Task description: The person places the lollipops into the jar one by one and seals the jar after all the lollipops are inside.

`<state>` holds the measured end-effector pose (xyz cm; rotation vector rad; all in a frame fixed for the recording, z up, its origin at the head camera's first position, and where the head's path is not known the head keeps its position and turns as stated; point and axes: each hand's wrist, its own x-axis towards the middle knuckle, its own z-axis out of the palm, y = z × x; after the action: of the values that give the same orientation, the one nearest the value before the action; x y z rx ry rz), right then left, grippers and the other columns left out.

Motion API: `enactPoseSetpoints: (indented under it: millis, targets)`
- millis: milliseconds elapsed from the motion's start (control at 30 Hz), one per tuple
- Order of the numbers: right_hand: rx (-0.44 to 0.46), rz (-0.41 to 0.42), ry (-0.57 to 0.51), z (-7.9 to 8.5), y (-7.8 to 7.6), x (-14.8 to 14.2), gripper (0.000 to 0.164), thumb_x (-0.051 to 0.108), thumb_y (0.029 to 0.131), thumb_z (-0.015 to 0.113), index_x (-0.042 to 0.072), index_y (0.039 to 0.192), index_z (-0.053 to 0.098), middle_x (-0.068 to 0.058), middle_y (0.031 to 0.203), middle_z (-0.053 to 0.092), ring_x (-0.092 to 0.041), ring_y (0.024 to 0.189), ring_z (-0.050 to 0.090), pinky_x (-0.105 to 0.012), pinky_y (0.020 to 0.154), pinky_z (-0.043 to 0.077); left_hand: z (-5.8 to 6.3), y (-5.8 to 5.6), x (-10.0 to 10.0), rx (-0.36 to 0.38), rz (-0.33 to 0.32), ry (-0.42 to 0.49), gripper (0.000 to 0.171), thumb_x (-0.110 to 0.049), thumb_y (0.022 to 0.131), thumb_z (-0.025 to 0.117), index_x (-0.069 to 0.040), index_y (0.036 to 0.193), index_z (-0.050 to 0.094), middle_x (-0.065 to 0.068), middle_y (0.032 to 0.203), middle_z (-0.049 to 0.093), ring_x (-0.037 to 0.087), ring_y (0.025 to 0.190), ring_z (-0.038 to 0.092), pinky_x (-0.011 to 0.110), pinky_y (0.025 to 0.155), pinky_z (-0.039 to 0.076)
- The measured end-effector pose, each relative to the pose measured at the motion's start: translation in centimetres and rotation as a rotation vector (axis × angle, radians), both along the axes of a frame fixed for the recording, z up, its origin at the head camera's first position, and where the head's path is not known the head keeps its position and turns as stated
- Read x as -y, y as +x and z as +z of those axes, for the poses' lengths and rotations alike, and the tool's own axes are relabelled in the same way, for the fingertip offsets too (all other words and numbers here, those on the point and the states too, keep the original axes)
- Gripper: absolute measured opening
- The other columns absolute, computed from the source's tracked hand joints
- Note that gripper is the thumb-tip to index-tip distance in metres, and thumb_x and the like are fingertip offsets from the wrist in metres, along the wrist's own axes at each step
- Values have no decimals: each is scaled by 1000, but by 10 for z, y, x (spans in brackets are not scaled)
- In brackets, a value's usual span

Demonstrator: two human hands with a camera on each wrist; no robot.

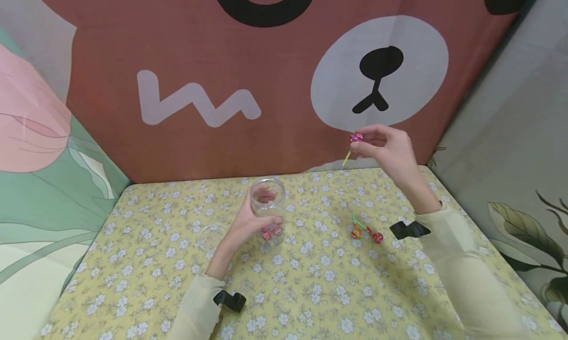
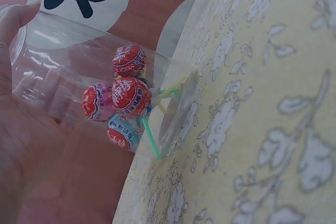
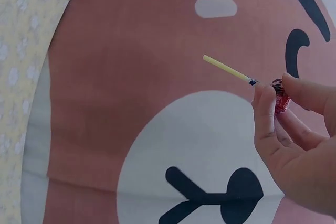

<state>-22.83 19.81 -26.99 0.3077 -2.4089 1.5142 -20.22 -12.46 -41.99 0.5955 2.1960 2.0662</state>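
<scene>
My left hand grips a clear plastic jar whose open mouth faces up. Inside the jar, several wrapped lollipops in red, pink and blue lie near the bottom, their green and yellow sticks pointing to the base in the left wrist view. Raised above the table on the right, my right hand pinches a lollipop by its red and purple wrapped head between thumb and fingers. Its yellow stick points down and to the left in the head view.
Two lollipops with green sticks, one orange-yellow and one red, lie on the flowered tablecloth at the right. A clear round lid lies left of the jar. A brown printed cloth hangs behind the table.
</scene>
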Motion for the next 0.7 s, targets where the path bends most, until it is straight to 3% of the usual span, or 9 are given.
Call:
enactPoseSetpoints:
  millis: [300,700]
  targets:
    - [-9,84,-133,7,2,14,38,18,83,76,0,114,65,-8,98,69,-21,83,69,-30,70,56,-4,0,-1,-35,7,10,83,-21,75,83,-14,140,32,3,132,49,20,123,45,54,104,31]
    - [-9,198,-312,16,5,39,37,13,82,77,-1,113,64,-14,101,67,-22,84,68,-31,72,56,-2,0,-1,-8,-9,22,81,-10,76,81,-8,140,31,9,135,46,27,126,42,59,105,26]
